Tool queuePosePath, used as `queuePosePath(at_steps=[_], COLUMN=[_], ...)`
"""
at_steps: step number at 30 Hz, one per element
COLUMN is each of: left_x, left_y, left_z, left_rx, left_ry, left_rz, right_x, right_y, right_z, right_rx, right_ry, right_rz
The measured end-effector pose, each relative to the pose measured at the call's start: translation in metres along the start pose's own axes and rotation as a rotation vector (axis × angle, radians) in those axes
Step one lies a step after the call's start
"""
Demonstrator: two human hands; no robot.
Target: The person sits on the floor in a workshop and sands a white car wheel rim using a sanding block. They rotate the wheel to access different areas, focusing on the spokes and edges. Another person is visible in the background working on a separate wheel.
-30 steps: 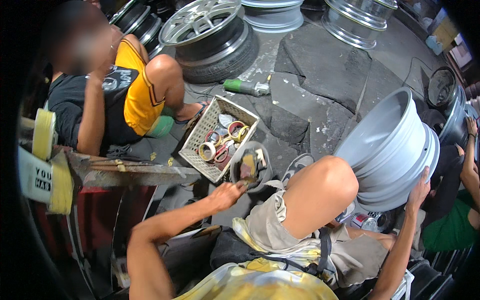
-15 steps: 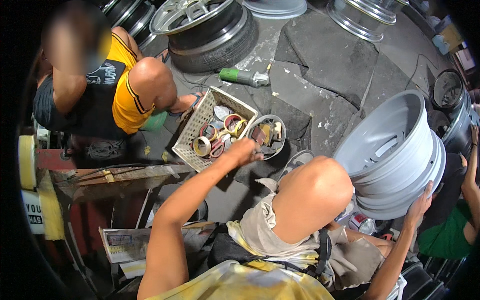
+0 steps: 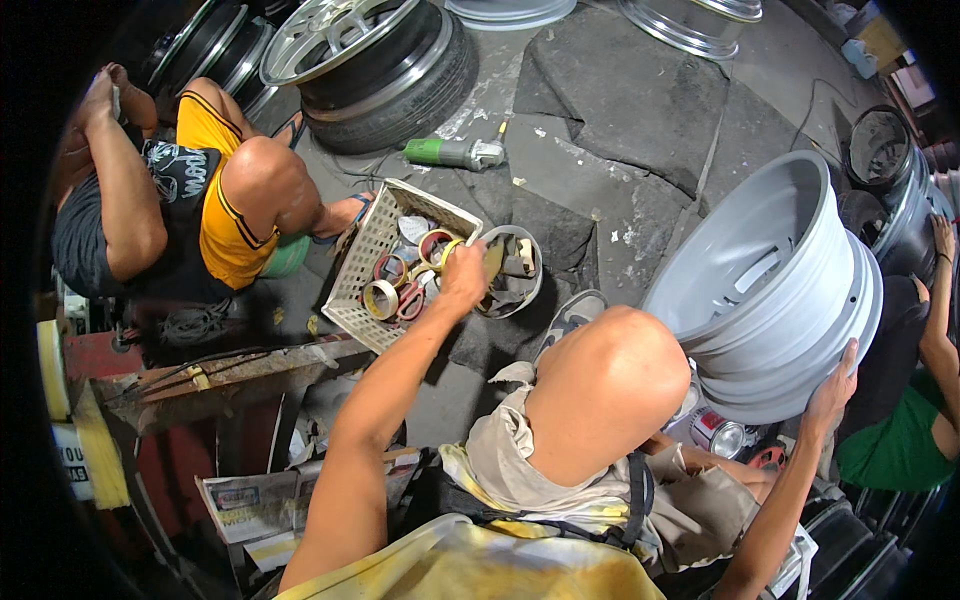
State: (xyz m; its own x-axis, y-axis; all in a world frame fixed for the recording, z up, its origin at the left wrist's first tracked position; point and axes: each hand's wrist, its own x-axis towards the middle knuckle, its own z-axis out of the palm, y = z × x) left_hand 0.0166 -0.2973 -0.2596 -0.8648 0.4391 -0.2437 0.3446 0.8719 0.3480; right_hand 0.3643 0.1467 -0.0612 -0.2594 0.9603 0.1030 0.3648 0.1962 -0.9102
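My left hand (image 3: 464,276) is over the right side of a cream plastic basket (image 3: 352,292), close to a white bucket (image 3: 536,278). Its fingers point away from me and their tips are hard to make out, near a yellow-edged tape roll. The basket holds several tape rolls (image 3: 381,299) and red-handled scissors (image 3: 411,301). Brown and dark scraps (image 3: 508,292) fill the bucket. On my right stands a large grey wheel rim (image 3: 800,345), tilted, its open face turned up and left. My right hand (image 3: 832,385) grips its lower right edge, the thumb on the outer side.
A green angle grinder (image 3: 455,153) lies on the floor beyond the basket. A tyred wheel (image 3: 390,100) stands behind it. A person in yellow shorts (image 3: 215,150) sits at left; another in green (image 3: 895,440) is at right. A metal can (image 3: 716,434) is below the rim.
My left hand has moved from the bucket's near edge left and farther away, over the basket. My right hand keeps its hold on the wheel rim. The whole view has shifted slightly.
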Motion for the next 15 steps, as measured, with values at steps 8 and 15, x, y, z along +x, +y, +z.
queuePosePath(at_steps=[8, 15], left_x=[-0.026, -0.011], left_y=[0.002, 0.011], left_z=[-0.05, -0.024], left_rx=[-0.352, 0.176], left_ry=[-0.002, 0.055], left_rz=[-0.149, 0.102], right_x=[0.003, -0.003], right_y=[0.003, -0.001], right_z=[0.001, 0.0], right_rx=[0.03, 0.031], right_ry=[-0.011, -0.014], right_rz=[-0.02, 0.002])
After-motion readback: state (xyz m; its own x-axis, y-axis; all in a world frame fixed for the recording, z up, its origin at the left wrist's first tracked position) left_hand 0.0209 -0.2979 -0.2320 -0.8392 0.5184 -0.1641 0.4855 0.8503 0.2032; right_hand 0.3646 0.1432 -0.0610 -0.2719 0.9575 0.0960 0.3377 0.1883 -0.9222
